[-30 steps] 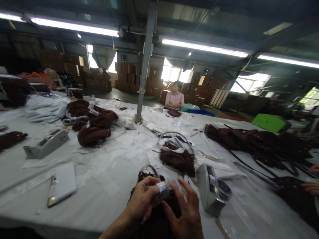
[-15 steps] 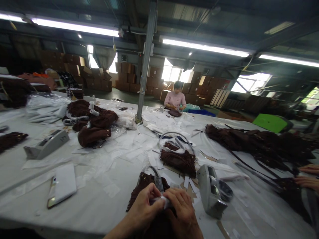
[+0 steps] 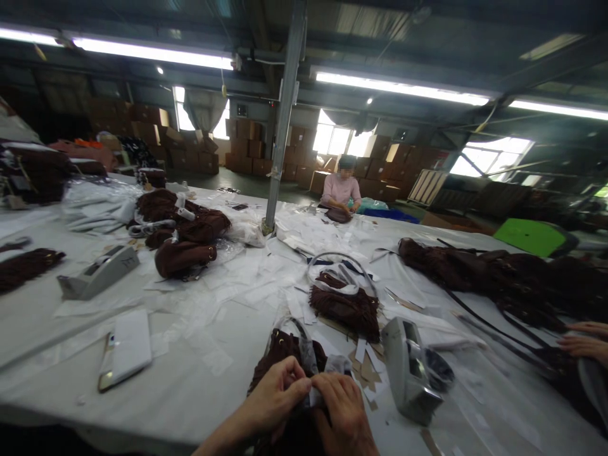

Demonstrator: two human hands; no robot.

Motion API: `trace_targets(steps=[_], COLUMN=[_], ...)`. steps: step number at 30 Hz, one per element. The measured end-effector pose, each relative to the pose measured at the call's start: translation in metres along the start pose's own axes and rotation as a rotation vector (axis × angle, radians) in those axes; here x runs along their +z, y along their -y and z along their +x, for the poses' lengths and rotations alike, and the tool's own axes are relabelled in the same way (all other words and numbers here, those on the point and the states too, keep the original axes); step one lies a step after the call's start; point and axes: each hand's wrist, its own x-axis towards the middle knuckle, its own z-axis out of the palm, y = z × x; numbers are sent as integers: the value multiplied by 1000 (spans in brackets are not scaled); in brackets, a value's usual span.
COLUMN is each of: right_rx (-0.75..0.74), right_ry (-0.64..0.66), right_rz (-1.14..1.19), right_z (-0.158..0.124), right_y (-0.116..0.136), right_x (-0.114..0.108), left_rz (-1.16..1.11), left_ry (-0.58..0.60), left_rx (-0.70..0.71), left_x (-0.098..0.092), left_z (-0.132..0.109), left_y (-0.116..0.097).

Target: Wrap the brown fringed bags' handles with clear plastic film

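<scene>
A dark brown fringed handbag lies at the table's near edge, right in front of me. Clear-looking wrap covers its handle, which arches away from me. With fingers pinched, my left hand grips the wrapping at the bag's top. My right hand is closed on the same pale wrapping, its fingertips meeting those of the left. What exactly lies between the fingers is partly hidden. Just beyond, a second brown fringed handbag sits with white wrap on its handle.
A grey tape dispenser stands right of my hands; another tape dispenser is at left near a white box-like item. Brown bags are piled beyond. A co-worker's hands are at far right; a person in pink sits opposite.
My hands have stayed together at the bag's top, with the fingertips now closer to each other. The whole view has shifted slightly, so things appear a little further right.
</scene>
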Motion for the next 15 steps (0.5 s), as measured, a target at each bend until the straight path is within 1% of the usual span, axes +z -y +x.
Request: trace_targets(steps=[3,6,8,11,13,15], right_rx=[-22,-24,-21,-34,-29,-9], right_ry=[74,76,44,2,-20,-45], right_rz=[-44,-68,-71,-74,-83,-90], right_z=[-9,-10,-10,-12,-13,-12], right_y=[-1,-1,-2,-2,-2,0], right_x=[4,2,2,4,6,8], left_rz=[-20,-13,48,216,280,298], left_ry=[-17,46,86,91,89,86], left_rx=[-72,-105,-64,73,133,159], left_x=[4,3,-1,-8,-10,-9], left_z=[-3,-8,-12,-18,-21,-23], left_y=[7,0,-9,-22,-26,-26])
